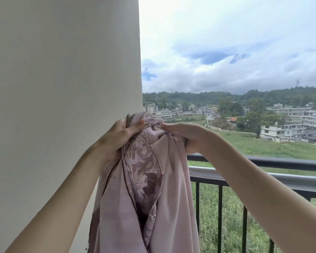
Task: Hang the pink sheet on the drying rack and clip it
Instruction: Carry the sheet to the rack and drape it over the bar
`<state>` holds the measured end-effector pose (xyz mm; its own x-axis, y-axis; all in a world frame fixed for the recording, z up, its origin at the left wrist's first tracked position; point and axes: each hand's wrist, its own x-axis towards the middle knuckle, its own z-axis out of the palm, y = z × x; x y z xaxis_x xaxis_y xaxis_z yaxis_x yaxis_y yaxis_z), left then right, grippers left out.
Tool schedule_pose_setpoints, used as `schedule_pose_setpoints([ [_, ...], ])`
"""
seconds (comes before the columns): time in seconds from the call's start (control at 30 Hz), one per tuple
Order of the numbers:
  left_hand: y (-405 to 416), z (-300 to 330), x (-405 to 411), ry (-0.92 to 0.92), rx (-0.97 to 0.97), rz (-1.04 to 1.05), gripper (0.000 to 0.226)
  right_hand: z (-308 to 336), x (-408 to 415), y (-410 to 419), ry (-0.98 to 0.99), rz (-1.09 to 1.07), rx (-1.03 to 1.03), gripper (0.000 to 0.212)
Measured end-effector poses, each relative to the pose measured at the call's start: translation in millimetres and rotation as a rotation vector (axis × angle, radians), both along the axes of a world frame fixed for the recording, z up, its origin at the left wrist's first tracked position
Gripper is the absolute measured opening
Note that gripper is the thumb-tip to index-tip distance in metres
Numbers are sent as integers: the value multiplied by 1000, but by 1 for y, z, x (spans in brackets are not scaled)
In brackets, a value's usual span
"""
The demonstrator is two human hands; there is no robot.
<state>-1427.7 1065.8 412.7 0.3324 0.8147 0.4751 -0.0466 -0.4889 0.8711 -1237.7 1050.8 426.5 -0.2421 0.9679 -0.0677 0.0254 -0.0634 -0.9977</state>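
Both hands are up at chest height on the balcony, and the pale pink cotton sheet with its darker floral print (150, 189) hangs bunched between them. The left hand (117, 137) clutches the gathered top, thumb pressed over the folds. The right hand (186, 136) grips the other side, fingers curled into the cloth. The sheet drapes down beside the plain cream wall (62, 88), in front of the black metal railing (263, 163).

A black balcony railing (263, 162) runs along the edge, with a silver rail (244, 177) just behind it. Nothing visibly lies over either; the pink sheet (153, 198) hangs in front.
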Motion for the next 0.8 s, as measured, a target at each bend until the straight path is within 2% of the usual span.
schedule_pose_setpoints([
  [0.07, 7, -8, 6, 16, -46, -14, 17, -7, 2, 5, -13, -10, -56, 22],
  [0.17, 16, -11, 3, -14, -98, 2, 13, -9, -9, 17, -68, -89, -25, 28],
  [0.3, 24, 0, -8, -73, -96, 103, 35, 4, -22, 25, 6, -135, 110, 28],
  [0.4, 24, 1, -6, -79, -97, 97, 39, 2, -18, 26, 104, -127, 136, 37],
  [0.47, 24, -6, 0, -19, -142, 57, 37, -4, -9, 26, 26, -109, 86, 43],
  [0.53, 25, -16, 6, 122, -179, 79, 36, -12, 0, 22, -98, -92, -4, 46],
  [0.63, 22, -26, 13, 213, -242, 26, 30, -23, 12, 15, -131, -89, -78, 36],
  [0.73, 18, -22, 24, 143, -275, -104, 29, -23, 27, 6, -109, -106, -80, 22],
  [0.8, 15, -14, 37, 104, -262, -168, 31, -15, 44, 1, -90, -188, -36, 21],
])
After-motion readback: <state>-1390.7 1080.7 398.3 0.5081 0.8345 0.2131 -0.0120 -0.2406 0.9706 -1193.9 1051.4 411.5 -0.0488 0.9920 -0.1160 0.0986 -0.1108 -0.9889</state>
